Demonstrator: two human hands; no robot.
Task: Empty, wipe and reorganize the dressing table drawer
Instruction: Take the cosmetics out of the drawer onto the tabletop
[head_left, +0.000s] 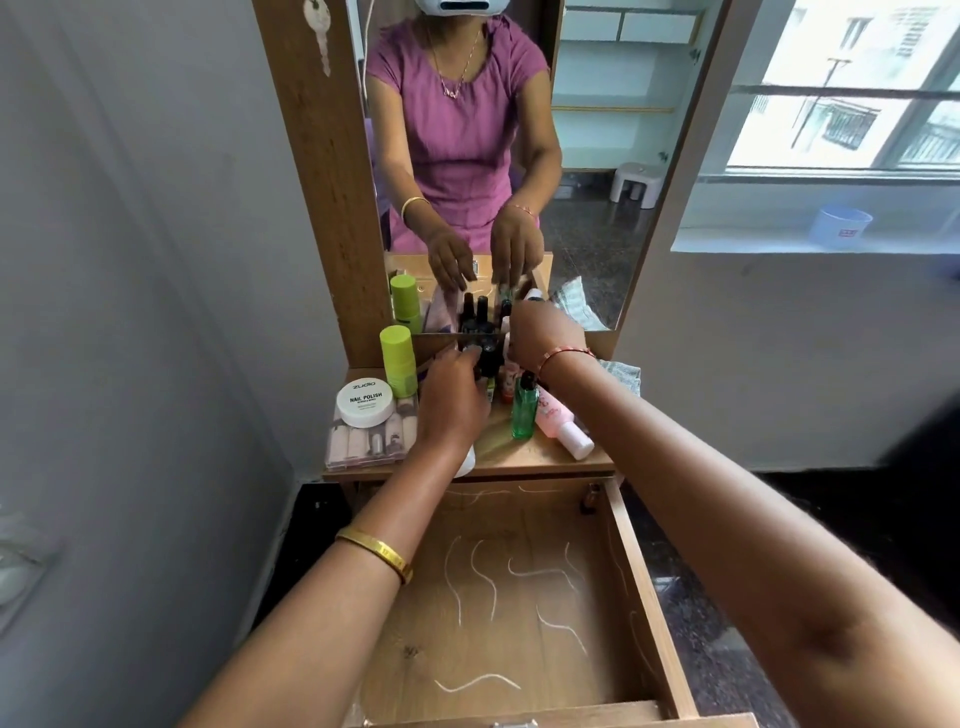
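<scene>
We reach both hands over the open drawer (524, 597) to the tabletop (524, 457) behind it. The drawer is pulled out toward us, bare wood with white wavy streaks across its floor and a small dark bottle (591, 500) in its far right corner. Our left hand (451, 400) curls its fingers around a black bottle (487, 358) in the cluster by the mirror (519, 156). Our right hand (543, 338) hovers over the same cluster, fingers bent downward; we cannot tell whether they hold anything. Left of the cluster stand a lime tube (398, 361) and a white jar (365, 402) resting on a nail box (363, 441). Right of it stand a green bottle (524, 410), a pink bottle (563, 426) lying down, and a cloth (621, 371).
</scene>
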